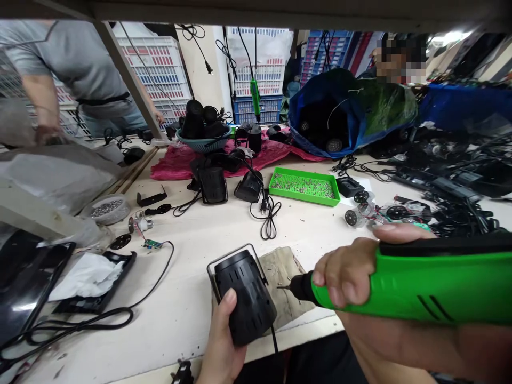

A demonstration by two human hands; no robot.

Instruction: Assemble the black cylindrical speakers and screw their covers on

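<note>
left hand (221, 341) closed around a black slotted housing (246, 298), thumb pressed on its near side. a metal bracket (230, 257) rises around the housing's far end, and a black cord (274, 338) drops from its base. the housing is held over the near part of the worktop (188, 277), partly above a worn, stained pad (286, 282). right hand (344, 277) wrapped around a green electric screwdriver (432, 282), fingers (340, 282) curled over the barrel; its thin bit (285, 287) points toward the housing, with the tip just beside it and not touching. beyond the hands: a green tray (304, 186) of small screws, a round dish (107, 209) of metal parts, black housings (212, 184) with cords, and a red cloth (180, 168) under a blue basket (202, 143). upper left: a co-worker (76, 69) in a grey shirt, one hand (48, 133) low beside a grey sack (52, 181).
</note>
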